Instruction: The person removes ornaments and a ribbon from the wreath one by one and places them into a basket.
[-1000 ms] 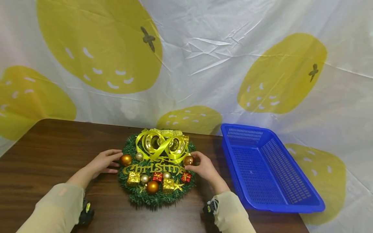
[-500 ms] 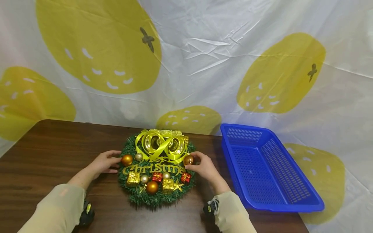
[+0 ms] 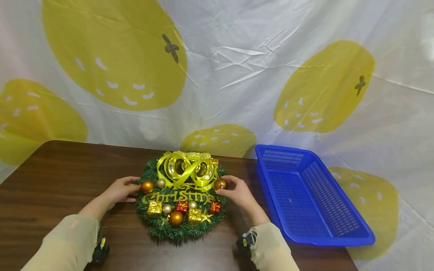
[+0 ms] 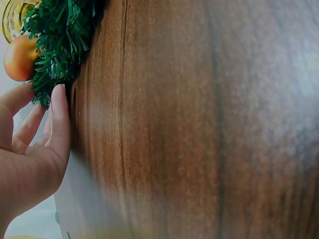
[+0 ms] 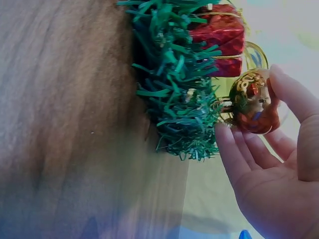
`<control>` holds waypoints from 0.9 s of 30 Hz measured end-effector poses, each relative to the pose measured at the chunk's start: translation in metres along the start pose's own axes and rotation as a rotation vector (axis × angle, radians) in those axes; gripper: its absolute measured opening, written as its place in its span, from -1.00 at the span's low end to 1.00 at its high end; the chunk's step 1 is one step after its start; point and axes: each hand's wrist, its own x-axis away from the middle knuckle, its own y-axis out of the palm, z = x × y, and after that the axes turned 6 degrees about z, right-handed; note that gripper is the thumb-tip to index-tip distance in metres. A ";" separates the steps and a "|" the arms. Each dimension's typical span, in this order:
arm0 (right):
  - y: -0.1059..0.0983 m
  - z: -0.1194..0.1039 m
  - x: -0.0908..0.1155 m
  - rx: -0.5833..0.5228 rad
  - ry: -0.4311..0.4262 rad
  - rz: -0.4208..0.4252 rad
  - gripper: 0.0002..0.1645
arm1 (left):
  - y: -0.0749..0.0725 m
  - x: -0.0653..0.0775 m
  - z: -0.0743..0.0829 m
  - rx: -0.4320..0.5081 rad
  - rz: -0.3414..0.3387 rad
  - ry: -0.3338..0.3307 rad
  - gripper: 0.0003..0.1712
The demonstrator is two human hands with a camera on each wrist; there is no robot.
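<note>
A green Christmas wreath [image 3: 178, 233] lies on the brown table, bearing gold bells [image 3: 177, 167], yellow ribbon, gold lettering [image 3: 183, 197], small gift boxes and baubles. At its right edge my right hand [image 3: 240, 194] pinches a shiny gold bauble [image 5: 254, 102] between thumb and fingers; in the right wrist view the bauble's cap faces the greenery. My left hand [image 3: 120, 192] is at the opposite edge with loosely bent fingers. Its fingertips reach the greenery just beside a matte orange bauble [image 4: 21, 59]. A red gift box [image 5: 222, 42] sits near my right hand.
A blue perforated plastic basket [image 3: 288, 233] stands at the right of the table [image 3: 68, 165]. Behind the table hangs a pale cloth [image 3: 230, 94] printed with large yellow fruit.
The shiny bauble in my right hand has shifted slightly upward in the head view. My left hand and the wreath stay nearly in place; the head view has shifted a little.
</note>
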 end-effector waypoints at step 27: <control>-0.024 -0.025 -0.011 0.032 -0.047 0.003 -0.44 | 0.000 0.003 0.003 0.003 -0.021 0.005 -0.34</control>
